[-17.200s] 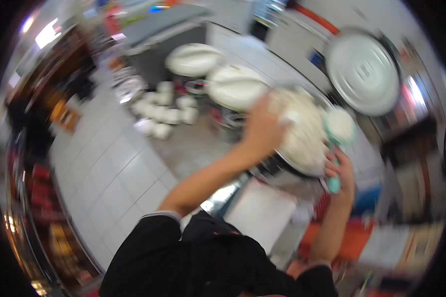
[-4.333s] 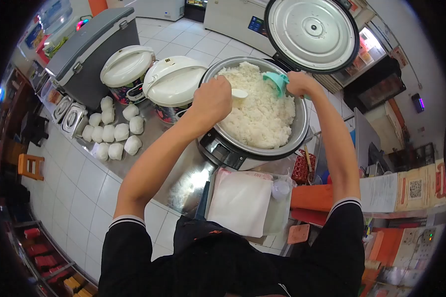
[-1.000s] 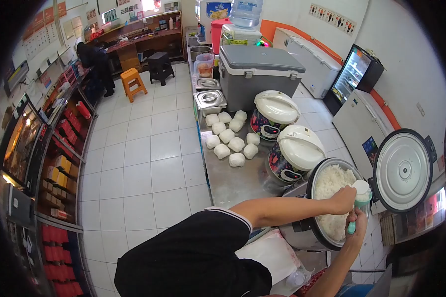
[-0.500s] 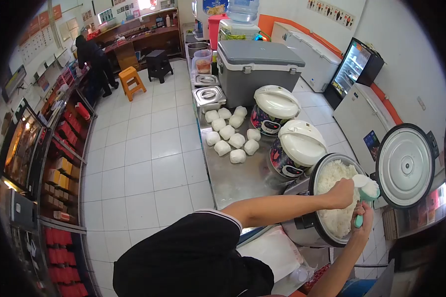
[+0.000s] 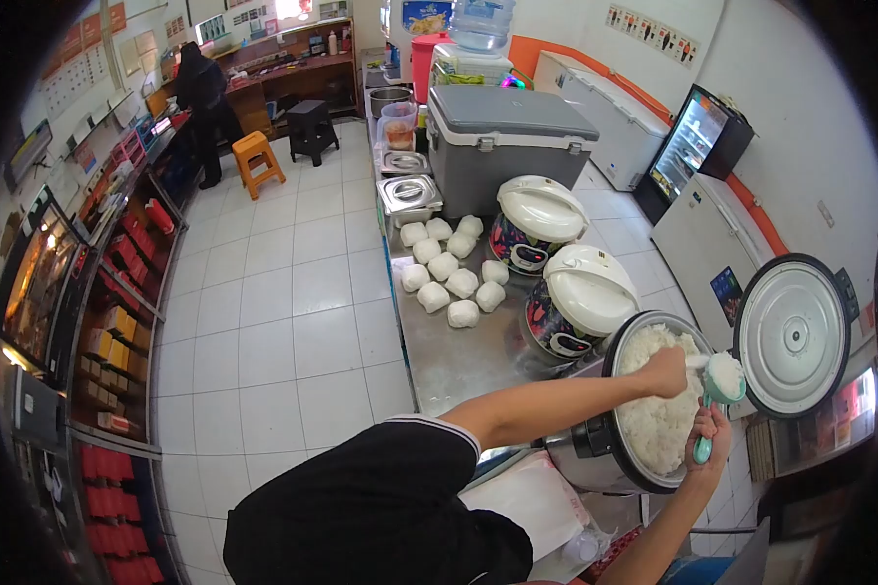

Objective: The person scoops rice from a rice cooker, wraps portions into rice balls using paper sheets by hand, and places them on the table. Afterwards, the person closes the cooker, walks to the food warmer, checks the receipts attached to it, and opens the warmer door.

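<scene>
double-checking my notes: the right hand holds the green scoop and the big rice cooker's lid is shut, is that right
The lid isn't shut: the head view shows it open, baring the rice in the big rice cooker. The right hand does hold the green scoop.

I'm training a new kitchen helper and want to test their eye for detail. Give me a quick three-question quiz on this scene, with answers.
1. Multiple choice. The scoop in the person's right hand is: A) red, B) green, C) black.
2. True or false? The large cooker in front of the person stands open.
3. Fill in the blank. The cup of the scoop holds white ____.

Key: 1. B. 2. True. 3. Rice.
</scene>
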`<action>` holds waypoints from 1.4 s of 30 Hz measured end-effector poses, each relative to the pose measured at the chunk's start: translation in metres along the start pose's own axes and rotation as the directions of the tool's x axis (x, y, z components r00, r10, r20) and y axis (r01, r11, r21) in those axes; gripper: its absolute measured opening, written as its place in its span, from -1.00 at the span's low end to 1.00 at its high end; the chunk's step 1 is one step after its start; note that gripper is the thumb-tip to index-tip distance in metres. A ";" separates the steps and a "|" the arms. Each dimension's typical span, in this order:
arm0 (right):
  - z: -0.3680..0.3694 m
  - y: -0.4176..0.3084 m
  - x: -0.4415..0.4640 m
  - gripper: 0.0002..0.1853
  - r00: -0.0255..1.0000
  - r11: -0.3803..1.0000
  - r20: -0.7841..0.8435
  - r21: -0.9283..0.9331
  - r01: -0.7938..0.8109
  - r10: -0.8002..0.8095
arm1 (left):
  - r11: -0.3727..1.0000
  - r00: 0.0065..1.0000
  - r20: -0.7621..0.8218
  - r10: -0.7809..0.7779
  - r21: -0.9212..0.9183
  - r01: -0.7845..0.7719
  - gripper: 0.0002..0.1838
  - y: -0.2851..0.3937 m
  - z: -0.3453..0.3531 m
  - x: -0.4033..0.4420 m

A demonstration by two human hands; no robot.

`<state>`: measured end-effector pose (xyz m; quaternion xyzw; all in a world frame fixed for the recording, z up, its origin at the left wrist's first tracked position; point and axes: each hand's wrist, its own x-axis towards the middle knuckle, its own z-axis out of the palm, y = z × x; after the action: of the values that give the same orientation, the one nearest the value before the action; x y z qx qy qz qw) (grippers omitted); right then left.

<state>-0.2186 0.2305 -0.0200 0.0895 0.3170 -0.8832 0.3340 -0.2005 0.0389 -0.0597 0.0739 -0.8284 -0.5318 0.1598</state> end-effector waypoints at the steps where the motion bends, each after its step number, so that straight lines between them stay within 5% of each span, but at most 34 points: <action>1: -0.001 0.000 -0.002 -0.70 1.000 1.000 -0.012 0.001 0.006 -0.006 | 1.000 1.000 0.011 -0.001 -0.007 0.001 -0.76 0.001 -0.004 0.001; 3: 0.000 0.003 -0.005 -0.70 0.999 0.999 -0.036 -0.003 0.035 -0.035 | 0.994 0.991 -0.130 0.006 -0.111 -0.020 -0.74 0.004 -0.011 0.004; 11: -0.002 0.014 -0.001 -0.70 0.997 0.999 -0.071 -0.026 0.032 -0.034 | 0.987 0.999 -0.042 -0.004 -0.159 -0.003 -0.72 0.003 0.004 -0.012; 13: 0.001 0.015 -0.001 -0.70 0.998 0.999 -0.064 -0.026 0.029 -0.030 | 0.999 0.996 0.083 -0.017 -0.046 0.021 -0.73 -0.001 0.001 -0.011; 17: 0.008 0.018 -0.007 -0.68 1.000 0.999 -0.012 0.048 -0.026 0.027 | 0.995 0.994 0.087 0.071 0.068 -0.077 -0.77 -0.003 -0.003 -0.005; 19: 0.012 0.020 -0.012 -0.66 0.998 0.994 0.039 0.091 -0.056 0.053 | 0.942 0.986 0.165 0.014 0.328 -0.068 -0.79 0.005 -0.023 -0.006; 20: 0.014 0.020 -0.017 -0.64 0.997 0.996 0.069 0.073 -0.043 0.039 | 0.942 0.987 0.160 0.013 0.329 -0.066 -0.79 0.006 -0.030 -0.012; 22: 0.016 0.019 -0.023 -0.62 0.995 0.998 0.101 0.057 -0.030 0.024 | 0.756 0.977 0.034 0.212 0.628 -0.186 -0.75 0.006 -0.041 -0.021; 26: 0.014 0.020 -0.028 -0.61 0.995 0.999 0.096 0.046 0.005 -0.009 | 0.759 0.946 -0.096 0.310 0.625 -0.185 -0.72 -0.002 -0.027 -0.025; 28: 0.014 0.022 -0.031 -0.61 0.995 0.999 0.094 0.048 0.016 -0.020 | 0.768 0.753 -0.304 0.583 0.507 -0.390 -0.82 0.007 -0.032 -0.044; 32: 0.014 0.031 -0.043 -0.66 0.996 0.997 0.083 0.063 0.035 -0.040 | 0.727 0.627 -0.388 0.675 0.209 -0.654 -0.87 0.011 -0.050 -0.094; 35: -0.009 0.031 -0.051 -0.76 0.976 0.996 0.208 0.044 -0.073 0.062 | 0.610 0.589 -0.250 0.769 0.012 -0.792 -0.83 -0.012 -0.046 -0.140; 36: 0.011 0.042 -0.066 -0.76 0.998 0.996 0.036 -0.068 0.058 -0.055 | 0.628 0.624 -0.142 0.769 -0.019 -0.778 -0.79 -0.022 -0.043 -0.159; 37: -0.024 0.035 -0.051 -0.77 0.980 0.998 0.196 -0.049 -0.024 0.033 | 0.675 0.678 -0.006 0.735 -0.078 -0.733 -0.73 -0.039 -0.037 -0.177; 38: -0.008 0.045 -0.057 -0.90 1.000 0.997 0.024 0.072 0.000 -0.002 | 0.631 0.631 0.005 0.775 -0.046 -0.774 -0.72 -0.042 -0.034 -0.192; 42: -0.004 0.079 -0.095 -0.83 0.976 0.980 0.128 0.117 0.160 -0.174 | 0.627 0.599 0.201 0.775 -0.123 -0.770 -0.71 -0.074 -0.024 -0.245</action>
<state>-0.0950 0.2384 -0.0278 0.0189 0.2523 -0.9277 0.2744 0.0340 0.0582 -0.1628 -0.3564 -0.7853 -0.4247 0.2755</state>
